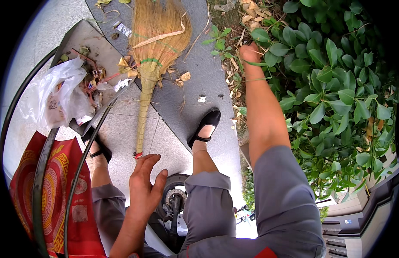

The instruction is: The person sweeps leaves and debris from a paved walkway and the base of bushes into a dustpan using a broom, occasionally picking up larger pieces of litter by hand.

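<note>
My left hand [147, 187] is raised with thumb and fingers apart, holding nothing, just below the handle end of a straw broom [149, 77]. The broom lies on the paving with its bristles away from me. My right arm reaches to the soil at the hedge's edge; my right hand [250, 54] is partly hidden by leaves and grass blades, and whether it grips anything does not show. Left of the broom is a metal dustpan [104, 54] with dry leaves, scraps and a crumpled clear plastic bag [59, 93] in it.
A red patterned bag [80, 206] hangs or stands by the dustpan's dark frame at left. A leafy green hedge [328, 80] fills the right side. Dry petals [185, 76] and bits of litter lie on the grey stone edging. A vehicle wheel [175, 193] is near my feet.
</note>
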